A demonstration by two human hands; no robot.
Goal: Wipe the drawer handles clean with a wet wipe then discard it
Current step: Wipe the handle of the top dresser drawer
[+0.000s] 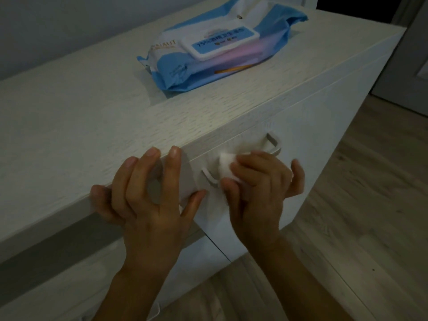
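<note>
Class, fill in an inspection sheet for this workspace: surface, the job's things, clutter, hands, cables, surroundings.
Surface: pale wood-grain cabinet top, dimly lit.
Job's things: white wipe pressed on the drawer handle; wipe pack on top, lid shut.
Clutter: nothing seen.
Hands: left hand braced on the cabinet edge, fingers spread; right hand closed on the wipe.
Cables: nothing seen.
Surroundings: wood floor, plain wall behind.

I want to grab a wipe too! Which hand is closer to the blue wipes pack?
Right hand, though neither is close. It's wiping the drawer handle below the pack; the left hand grips the top's edge, farther left.
</note>
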